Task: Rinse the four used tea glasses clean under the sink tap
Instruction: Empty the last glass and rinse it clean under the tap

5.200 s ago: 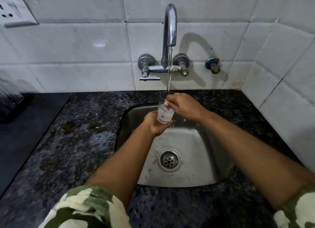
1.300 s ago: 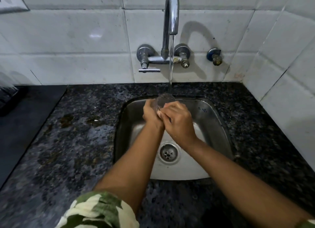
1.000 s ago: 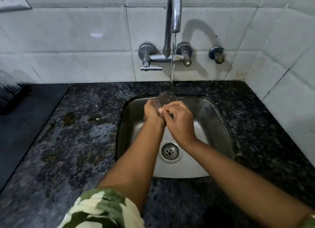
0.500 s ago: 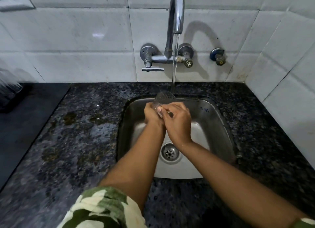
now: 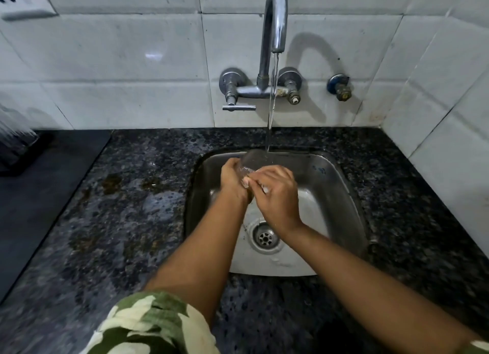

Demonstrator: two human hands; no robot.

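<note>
- Table (image 5: 111,221), at 9 o'clock from the basin: dark speckled stone with wet patches and a brownish stain. No other tea glasses are visible on it, so I cannot count how many of the four are done.
- My left hand (image 5: 232,180): fingers curled round the tea glass (image 5: 251,162), gripping its lower body. Five seconds ago this hand held the glass upright and filling; now the glass is tipped, its mouth turned toward 12 o'clock, away from me.
- Tea glass: over the sink (image 5: 341,195), in the basin's far half, just under the stream (image 5: 272,110). Water strikes its upper side near the rim. Compared with a second ago its place has hardly shifted.
- My right hand (image 5: 276,195): fingers bent over the near wall of the glass, fingertips (image 5: 247,181) pressed to it, holding from 3 o'clock. Earlier it pinched the rim from above; it has since dropped beside the left hand.
- Tap (image 5: 275,17) at 12 o'clock: running all through.
- Judgement: filling has given way to rubbing the outside under the flow. This glass looks near finished; a final tip-out, then setting it aside, likely follows.
</note>
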